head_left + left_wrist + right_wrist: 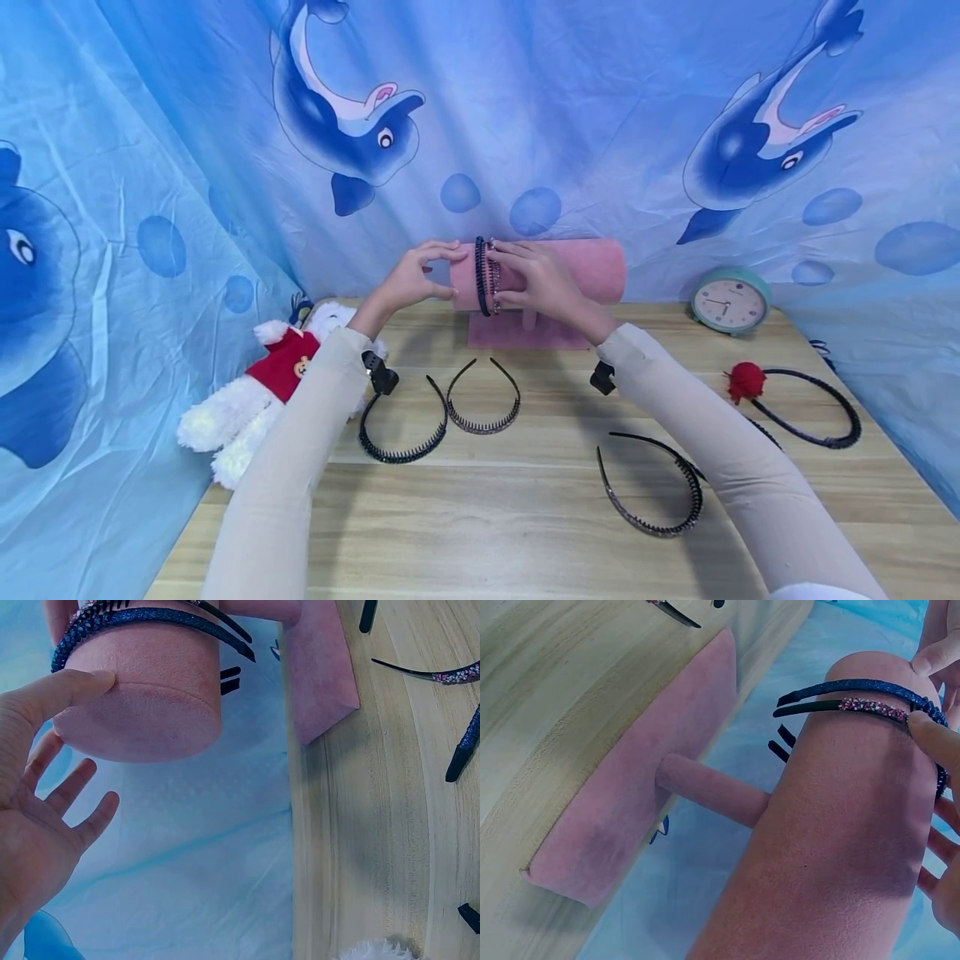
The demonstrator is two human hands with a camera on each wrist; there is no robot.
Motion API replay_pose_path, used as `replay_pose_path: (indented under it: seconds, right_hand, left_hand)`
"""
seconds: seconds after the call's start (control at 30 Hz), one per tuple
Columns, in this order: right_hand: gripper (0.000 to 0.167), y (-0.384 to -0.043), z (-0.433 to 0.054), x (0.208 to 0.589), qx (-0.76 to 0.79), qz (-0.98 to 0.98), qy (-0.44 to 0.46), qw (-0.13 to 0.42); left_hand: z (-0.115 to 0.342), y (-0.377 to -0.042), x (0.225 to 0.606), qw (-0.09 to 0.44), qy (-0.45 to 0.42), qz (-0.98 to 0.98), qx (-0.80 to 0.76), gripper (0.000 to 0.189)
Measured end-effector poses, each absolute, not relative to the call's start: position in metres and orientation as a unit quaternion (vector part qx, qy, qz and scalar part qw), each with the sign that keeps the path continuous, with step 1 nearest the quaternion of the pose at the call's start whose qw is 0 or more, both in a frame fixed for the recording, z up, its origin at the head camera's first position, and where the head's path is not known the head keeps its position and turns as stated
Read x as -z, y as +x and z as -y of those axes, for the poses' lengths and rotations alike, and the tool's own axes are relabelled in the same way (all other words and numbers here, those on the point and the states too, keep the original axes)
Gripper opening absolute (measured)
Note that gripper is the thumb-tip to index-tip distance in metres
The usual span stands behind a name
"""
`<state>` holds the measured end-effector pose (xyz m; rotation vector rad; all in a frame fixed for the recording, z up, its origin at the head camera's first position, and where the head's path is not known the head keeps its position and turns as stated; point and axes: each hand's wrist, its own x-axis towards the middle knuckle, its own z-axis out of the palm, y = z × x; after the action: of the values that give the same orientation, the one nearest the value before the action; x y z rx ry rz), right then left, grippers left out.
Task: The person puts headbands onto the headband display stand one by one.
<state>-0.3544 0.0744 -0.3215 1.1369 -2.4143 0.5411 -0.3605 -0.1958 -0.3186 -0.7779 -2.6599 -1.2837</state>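
Note:
A pink padded display roll [592, 268] lies level on its stand, whose pink base [558, 335] rests on the table. Two headbands sit round its left part: a blue glitter headband [877, 686] nearer the end, and a dark headband with pink glitter [870, 709] beside it. My right hand [546, 283] holds the pink-glitter headband, thumb on its front and fingers over the top. At the roll's left end, my left hand [407, 279] touches the surface with its thumb, as the left wrist view shows. Its other fingers spread loosely past the end, with the index finger hidden.
On the table lie a blue headband [401, 457], a pink-glitter headband [483, 428], another headband [660, 531] and one with a red pompom [747, 382]. A white plush bear [281, 367] is at left, a green clock [731, 300] at right. A dolphin curtain [510, 108] hangs behind.

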Motion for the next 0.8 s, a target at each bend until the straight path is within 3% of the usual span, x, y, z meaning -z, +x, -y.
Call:
replay_pose_path:
  seconds: [0.5, 0.8]
  right_hand:
    - [0.078, -0.351, -0.081, 0.321, -0.189, 0.873, 0.410, 0.183]
    - [0.066, -0.335, -0.103, 0.322, -0.144, 0.854, 0.461, 0.193]
  left_hand:
    - [0.193, -0.359, 0.320, 0.046, -0.253, 0.872, 0.417, 0.069]
    - [0.195, -0.362, 0.320, 0.048, -0.240, 0.877, 0.414, 0.069]
